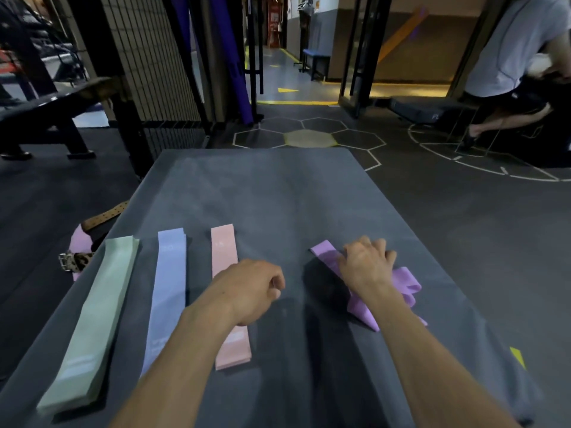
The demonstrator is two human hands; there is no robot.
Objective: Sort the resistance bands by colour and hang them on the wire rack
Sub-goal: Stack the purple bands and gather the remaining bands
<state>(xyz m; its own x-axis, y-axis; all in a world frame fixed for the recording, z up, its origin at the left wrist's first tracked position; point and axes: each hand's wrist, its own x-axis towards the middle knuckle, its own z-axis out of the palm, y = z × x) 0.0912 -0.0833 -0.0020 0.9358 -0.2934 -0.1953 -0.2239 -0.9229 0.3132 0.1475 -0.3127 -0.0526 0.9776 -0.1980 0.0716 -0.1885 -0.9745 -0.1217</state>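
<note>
On a grey mat [278, 186], three stacks of flat bands lie side by side: green [92, 322] at the left, blue [169, 288] beside it, pink [224, 251] in the middle. To the right lies a crumpled purple band [401, 288]. My right hand [367, 264] grips the purple band with curled fingers. My left hand [250, 288] hovers over the pink stack with loosely curled fingers and holds nothing. The wire rack [151, 57] stands at the back left.
A leopard-print belt with a buckle [75, 261] and a brown strap [105, 216] lie off the mat's left edge. A dark bench [52, 103] stands at the far left. A person [509, 66] crouches at the far right.
</note>
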